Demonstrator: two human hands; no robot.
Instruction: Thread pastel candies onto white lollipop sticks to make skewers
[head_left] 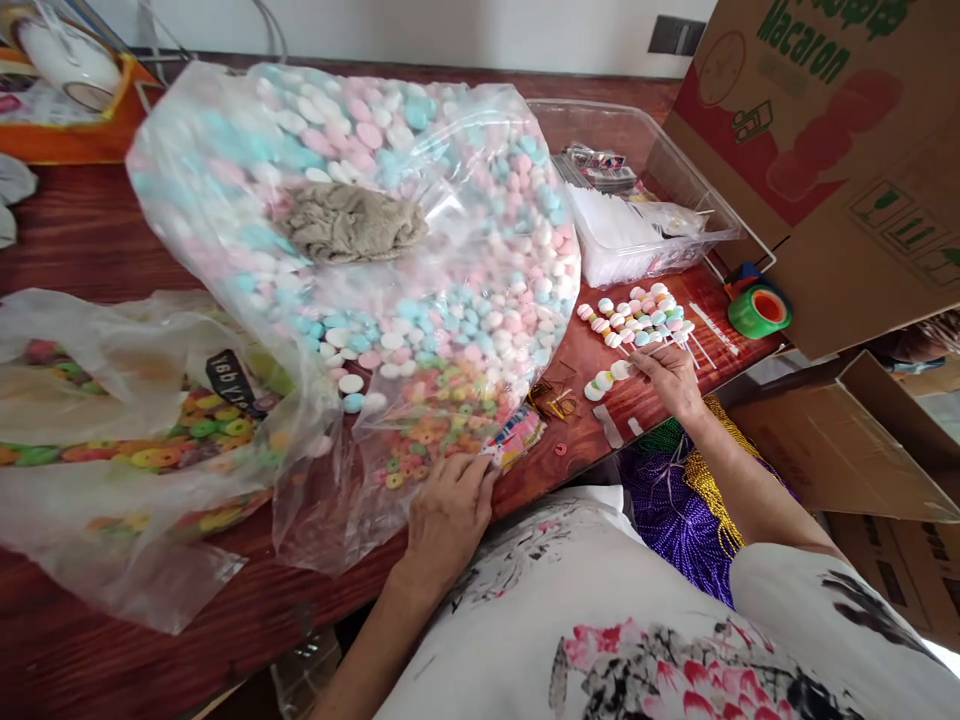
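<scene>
In my right hand (667,378) is a candy skewer (606,380), pinched by its stick; white sweets with green and yellow rings are threaded along it. Just beyond lies a cluster of finished-looking candy skewers (637,315) in pink, white and blue, their sticks toward me. My left hand (450,515) is by the table's front edge, fingers bent together over the near end of some colourful printed slips (517,438). Left of it, ring-shaped candies (431,430) lie under clear plastic. A large clear bag (450,290) of pastel sweets fills the middle, with a crumpled brown cloth (352,222) on top.
Another plastic bag (82,400) of ring candies lies left. A clear tub (622,250) holds white sticks and packets. Green tape (759,310) sits near the right edge, beside a Macaron carton (817,130). Purple and gold bead strands (679,500) hang below the edge. Gold twist ties (555,400) lie nearby.
</scene>
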